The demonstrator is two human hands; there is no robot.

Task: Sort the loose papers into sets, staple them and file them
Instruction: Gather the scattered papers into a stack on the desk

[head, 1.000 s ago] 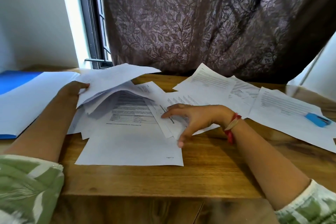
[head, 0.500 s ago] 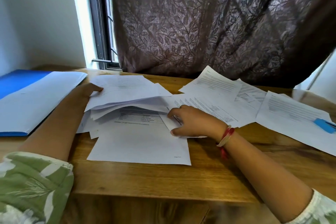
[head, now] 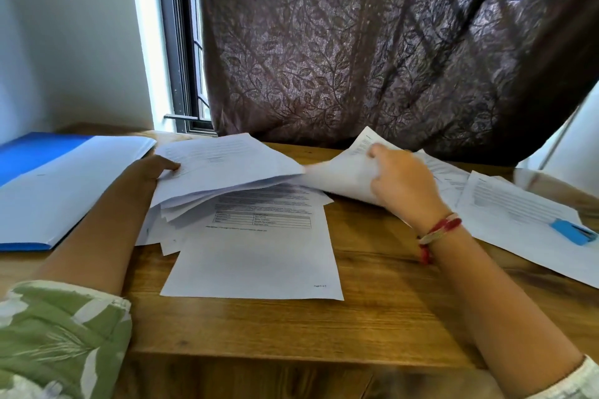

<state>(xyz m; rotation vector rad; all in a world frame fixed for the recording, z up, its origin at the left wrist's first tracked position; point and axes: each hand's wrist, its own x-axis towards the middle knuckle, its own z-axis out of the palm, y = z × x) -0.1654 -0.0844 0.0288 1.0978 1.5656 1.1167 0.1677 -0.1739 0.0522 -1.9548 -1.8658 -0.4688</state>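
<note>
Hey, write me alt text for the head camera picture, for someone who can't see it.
At a wooden table, a person's left hand holds up a stack of sheets while the right hand grips a single sheet. A printed page lies flat beneath; a blue folder sits at left, a blue stapler on papers at right.

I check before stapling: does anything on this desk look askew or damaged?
No damage shows. The loose papers at the right lie askew and overlapping, with the blue stapler on one. The sheet gripped by the right hand curls sharply.
</note>
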